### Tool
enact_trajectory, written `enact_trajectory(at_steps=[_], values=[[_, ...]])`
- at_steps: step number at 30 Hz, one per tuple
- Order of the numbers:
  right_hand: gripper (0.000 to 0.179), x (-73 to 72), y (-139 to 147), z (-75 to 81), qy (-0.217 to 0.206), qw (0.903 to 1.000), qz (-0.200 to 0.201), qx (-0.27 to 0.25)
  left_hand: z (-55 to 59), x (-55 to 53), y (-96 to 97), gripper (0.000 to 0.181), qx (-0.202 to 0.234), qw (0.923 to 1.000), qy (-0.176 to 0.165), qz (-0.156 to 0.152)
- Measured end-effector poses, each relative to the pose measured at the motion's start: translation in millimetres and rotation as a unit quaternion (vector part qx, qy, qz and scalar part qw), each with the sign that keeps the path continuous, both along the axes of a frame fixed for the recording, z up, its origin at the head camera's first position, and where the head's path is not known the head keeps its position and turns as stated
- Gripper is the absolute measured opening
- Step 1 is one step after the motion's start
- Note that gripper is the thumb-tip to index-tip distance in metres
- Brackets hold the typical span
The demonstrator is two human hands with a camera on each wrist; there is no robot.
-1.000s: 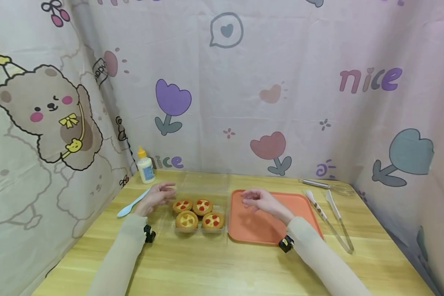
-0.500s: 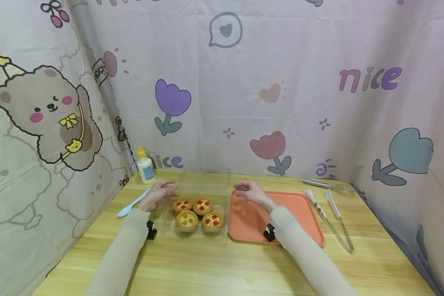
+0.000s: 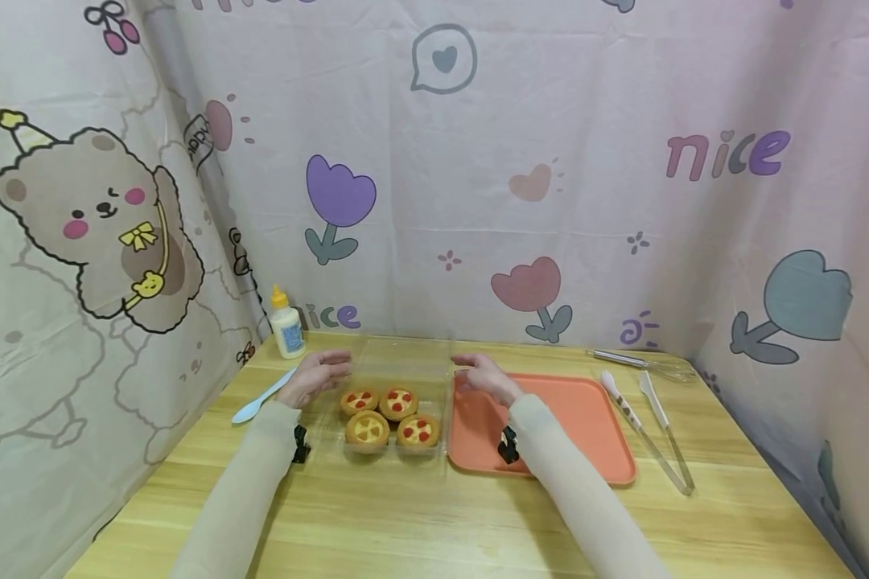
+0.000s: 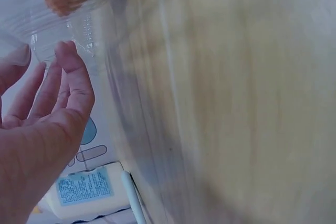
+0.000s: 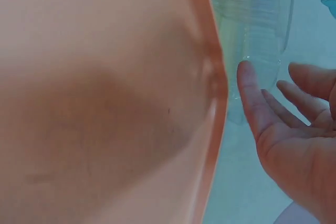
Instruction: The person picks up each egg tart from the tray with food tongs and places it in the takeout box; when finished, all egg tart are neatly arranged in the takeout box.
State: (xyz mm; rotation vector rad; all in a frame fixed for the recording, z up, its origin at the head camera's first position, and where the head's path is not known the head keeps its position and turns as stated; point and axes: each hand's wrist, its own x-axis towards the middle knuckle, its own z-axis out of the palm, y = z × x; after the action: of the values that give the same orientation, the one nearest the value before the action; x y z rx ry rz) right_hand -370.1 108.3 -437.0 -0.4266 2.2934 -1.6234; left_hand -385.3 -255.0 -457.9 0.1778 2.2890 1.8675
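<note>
A clear plastic clamshell box (image 3: 445,430) stands on the table with its lid (image 3: 404,354) raised at the back. Several small round tarts (image 3: 367,433), topped in red and yellow, sit inside. My left hand (image 3: 315,379) is at the box's left side, fingers extended toward the lid; the left wrist view shows those fingers (image 4: 79,72) close to the clear plastic. On the opposite side, my right hand (image 3: 487,378) is over the left edge of an orange tray (image 3: 550,426), its fingers (image 5: 251,95) loosely bent beside the box. Neither hand holds anything.
A glue bottle (image 3: 287,330) with a yellow tip stands at the back left, near a light blue spoon (image 3: 261,398). Right of the tray lie tongs (image 3: 648,434) and a whisk (image 3: 640,363). Printed curtains (image 3: 449,201) hang behind the table.
My right hand has moved left, from above the tray to the right side of the lid. The left hand has shifted slightly right and farther back. Box and tarts stay put.
</note>
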Motion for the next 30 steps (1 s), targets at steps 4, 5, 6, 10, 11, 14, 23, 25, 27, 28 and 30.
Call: enact_trajectory(at_steps=[4,5,6,10,11,14,23,25,27,28,30], values=[[0.046,-3.2,-2.2,-1.6,-0.023,0.9990,-0.015,-0.034,1.0,-0.7,1.4,0.054,-0.010,0.9999,0.008,0.007],[0.045,-3.5,-3.0,-1.7,-0.025,0.9985,-0.022,-0.043,1.3,-0.6,1.5,0.054,-0.012,0.9998,0.010,0.009],[0.044,-3.8,-3.9,-1.3,-0.026,0.9979,-0.031,-0.051,1.7,-0.5,1.6,0.054,-0.013,0.9998,0.011,0.011],[0.041,-2.4,-7.4,2.0,-0.016,0.9954,-0.067,-0.067,2.5,-0.7,2.4,0.054,-0.017,0.9993,0.022,0.024],[0.040,-2.5,-7.9,2.3,-0.013,0.9945,-0.076,-0.070,2.6,-0.8,2.6,0.054,-0.019,0.9991,0.026,0.028],[0.040,-3.3,-9.2,3.2,-0.001,0.9917,-0.100,-0.081,2.3,-1.7,3.2,0.052,-0.021,0.9977,0.047,0.044],[0.045,-11.9,-21.2,7.2,0.024,0.9794,-0.168,-0.109,3.5,-2.1,2.1,0.051,-0.024,0.9904,0.117,0.070],[0.044,-12.6,-25.3,8.8,0.032,0.9768,-0.186,-0.102,4.2,-3.1,2.0,0.051,-0.032,0.9892,0.121,0.075],[0.041,-14.6,-26.9,8.6,0.044,0.9759,-0.193,-0.092,0.7,-6.8,1.8,0.051,-0.038,0.9877,0.130,0.078],[0.040,-15.1,-27.0,8.6,0.049,0.9755,-0.197,-0.085,-0.1,-7.8,2.3,0.050,-0.041,0.9874,0.132,0.077],[0.036,-15.8,-26.8,8.1,0.055,0.9751,-0.201,-0.076,-1.0,-8.6,3.6,0.049,-0.046,0.9868,0.134,0.078]])
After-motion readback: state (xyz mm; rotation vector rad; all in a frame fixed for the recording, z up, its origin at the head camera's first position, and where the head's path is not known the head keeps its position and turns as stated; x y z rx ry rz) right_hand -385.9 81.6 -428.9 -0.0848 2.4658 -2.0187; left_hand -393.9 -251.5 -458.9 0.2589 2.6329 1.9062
